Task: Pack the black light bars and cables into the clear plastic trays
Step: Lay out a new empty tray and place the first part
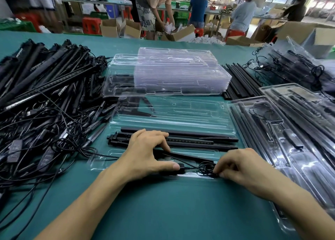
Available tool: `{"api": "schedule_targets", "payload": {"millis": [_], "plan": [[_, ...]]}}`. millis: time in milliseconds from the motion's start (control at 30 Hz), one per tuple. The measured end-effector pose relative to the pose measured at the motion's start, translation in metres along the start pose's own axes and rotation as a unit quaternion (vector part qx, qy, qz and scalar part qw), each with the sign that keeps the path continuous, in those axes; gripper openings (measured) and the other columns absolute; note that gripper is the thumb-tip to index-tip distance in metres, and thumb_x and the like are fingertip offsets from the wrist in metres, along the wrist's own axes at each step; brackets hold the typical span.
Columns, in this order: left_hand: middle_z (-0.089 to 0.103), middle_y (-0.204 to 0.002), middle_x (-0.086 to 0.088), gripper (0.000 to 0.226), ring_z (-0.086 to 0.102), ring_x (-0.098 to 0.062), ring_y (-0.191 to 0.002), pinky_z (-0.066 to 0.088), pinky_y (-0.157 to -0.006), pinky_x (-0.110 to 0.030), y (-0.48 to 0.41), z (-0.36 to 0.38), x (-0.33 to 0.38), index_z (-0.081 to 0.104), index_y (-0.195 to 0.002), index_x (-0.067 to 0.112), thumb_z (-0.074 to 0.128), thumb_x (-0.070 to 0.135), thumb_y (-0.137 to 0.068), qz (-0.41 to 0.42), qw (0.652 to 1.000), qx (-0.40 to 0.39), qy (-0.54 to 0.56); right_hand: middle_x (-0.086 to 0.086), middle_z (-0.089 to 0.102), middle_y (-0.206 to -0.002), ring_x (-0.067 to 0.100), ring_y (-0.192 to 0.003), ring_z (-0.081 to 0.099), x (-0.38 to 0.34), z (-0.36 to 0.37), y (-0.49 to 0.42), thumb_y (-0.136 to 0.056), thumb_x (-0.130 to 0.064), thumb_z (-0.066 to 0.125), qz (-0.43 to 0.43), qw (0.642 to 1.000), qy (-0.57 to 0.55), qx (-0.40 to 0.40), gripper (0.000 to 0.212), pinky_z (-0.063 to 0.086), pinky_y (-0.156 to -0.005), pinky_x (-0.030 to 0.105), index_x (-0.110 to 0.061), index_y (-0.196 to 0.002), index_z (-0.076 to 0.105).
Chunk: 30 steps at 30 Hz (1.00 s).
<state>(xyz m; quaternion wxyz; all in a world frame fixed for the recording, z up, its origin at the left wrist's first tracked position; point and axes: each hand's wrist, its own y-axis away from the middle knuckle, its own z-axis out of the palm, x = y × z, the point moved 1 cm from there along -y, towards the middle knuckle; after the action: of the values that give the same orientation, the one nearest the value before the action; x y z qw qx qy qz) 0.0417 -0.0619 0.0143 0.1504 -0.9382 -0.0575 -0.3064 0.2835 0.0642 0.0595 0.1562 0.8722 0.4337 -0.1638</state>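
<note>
L hand [150, 152] lies spread over the open clear plastic tray [190, 112] on the teal table cloth [163, 207]. Its fingertips press on the long black light bars [203, 140] lying along the tray's middle, and its thumb pushes down on the small black inline control box [180, 168]. R hand [241, 167], fingers curled, pinches the coiled thin black cable [206, 167] at the tray's near edge. Stack of empty clear trays [172, 76] sits behind, w/ a loose pile of black bars & cables [45, 87] at left and filled trays [290, 134] at right.

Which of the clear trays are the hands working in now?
The open tray nearest the person, under the left hand and right hand; the stack behind and the filled trays at right are untouched.
</note>
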Motion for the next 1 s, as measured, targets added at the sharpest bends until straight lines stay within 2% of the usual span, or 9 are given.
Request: {"api": "schedule_targets", "payload": {"millis": [100,200,267,333,500,633,800,900,1000], "plan": [[0.053,-0.13,0.023,0.05,0.032,0.024,-0.118,0.012,-0.116,-0.027,-0.001,0.0,-0.001,0.057,-0.08,0.046,0.061,0.085,-0.049,-0.004,1.0,-0.01,-0.001,-0.011,0.055,-0.094,0.001,-0.069,0.061,-0.001,-0.003,0.0,-0.079,-0.02,0.079,0.004,1.0,-0.005,0.015,0.023,0.047,-0.066,0.016,-0.036,-0.081,0.064],[0.049,-0.126,0.031,0.055,0.027,0.029,-0.115,0.012,-0.11,-0.021,-0.002,0.0,-0.002,0.057,-0.084,0.046,0.06,0.088,-0.048,0.004,1.0,-0.014,-0.027,-0.014,0.057,-0.088,0.0,-0.07,0.056,-0.004,0.001,-0.002,-0.083,-0.021,0.07,-0.01,0.999,0.05,0.007,0.023,0.047,-0.068,0.022,-0.038,-0.083,0.054],[0.048,-0.124,0.032,0.055,0.027,0.028,-0.114,0.013,-0.109,-0.021,-0.002,0.0,-0.003,0.056,-0.084,0.046,0.06,0.088,-0.048,0.008,0.999,-0.016,-0.031,-0.014,0.056,-0.084,-0.003,-0.076,0.051,-0.007,0.004,-0.002,-0.085,-0.027,0.063,-0.021,0.996,0.082,0.018,0.013,0.046,-0.071,0.024,-0.039,-0.085,0.058],[0.048,-0.124,0.032,0.056,0.027,0.028,-0.113,0.013,-0.107,-0.02,-0.003,0.001,-0.003,0.057,-0.084,0.046,0.059,0.088,-0.049,0.009,0.999,-0.017,-0.031,-0.015,0.06,-0.08,-0.002,-0.078,0.053,-0.007,0.004,-0.004,-0.086,-0.032,0.065,-0.02,0.997,0.071,0.031,0.006,0.048,-0.073,0.026,-0.037,-0.084,0.062],[0.049,-0.127,0.029,0.052,0.027,0.027,-0.117,0.011,-0.114,-0.024,0.0,0.002,-0.005,0.057,-0.084,0.045,0.058,0.087,-0.054,0.01,1.0,-0.016,-0.023,-0.013,0.062,-0.07,0.0,-0.072,0.055,0.005,-0.001,-0.006,-0.079,-0.025,0.078,-0.011,0.999,0.017,0.032,0.015,0.044,-0.067,0.021,-0.033,-0.08,0.065],[0.054,-0.122,0.027,0.039,0.031,0.029,-0.114,0.014,-0.111,-0.025,-0.002,0.003,-0.002,0.055,-0.073,0.047,0.048,0.085,-0.068,-0.003,1.0,0.014,-0.008,-0.013,0.057,-0.072,-0.002,-0.074,0.053,0.013,0.008,0.003,-0.086,-0.029,0.073,-0.037,0.997,0.016,0.06,0.01,0.037,-0.065,0.015,-0.035,-0.092,0.068],[0.058,-0.122,0.024,0.018,0.045,0.011,-0.111,0.022,-0.111,-0.03,-0.004,0.003,-0.002,0.064,-0.078,0.04,0.076,0.053,-0.078,-0.018,1.0,0.014,-0.02,-0.012,0.064,-0.071,0.003,-0.074,0.059,0.012,0.007,0.01,-0.082,-0.039,0.075,-0.037,0.996,-0.022,0.073,0.013,0.043,-0.063,0.016,-0.034,-0.094,0.073],[0.059,-0.121,0.024,0.017,0.046,0.013,-0.109,0.024,-0.109,-0.029,-0.004,0.002,-0.001,0.064,-0.077,0.04,0.078,0.05,-0.076,-0.023,0.999,0.018,-0.018,-0.009,0.061,-0.081,0.002,-0.074,0.059,0.011,0.001,0.005,-0.074,-0.036,0.083,-0.027,0.997,-0.03,0.058,0.02,0.041,-0.064,0.011,-0.037,-0.092,0.074],[0.06,-0.119,0.023,0.018,0.046,0.014,-0.11,0.025,-0.107,-0.029,-0.004,0.001,0.0,0.063,-0.076,0.041,0.08,0.048,-0.075,-0.026,0.999,0.023,-0.014,-0.008,0.061,-0.071,-0.001,-0.071,0.057,0.008,-0.002,-0.003,-0.075,-0.029,0.084,-0.019,0.998,-0.02,0.049,0.016,0.04,-0.062,0.012,-0.036,-0.083,0.072]]}}
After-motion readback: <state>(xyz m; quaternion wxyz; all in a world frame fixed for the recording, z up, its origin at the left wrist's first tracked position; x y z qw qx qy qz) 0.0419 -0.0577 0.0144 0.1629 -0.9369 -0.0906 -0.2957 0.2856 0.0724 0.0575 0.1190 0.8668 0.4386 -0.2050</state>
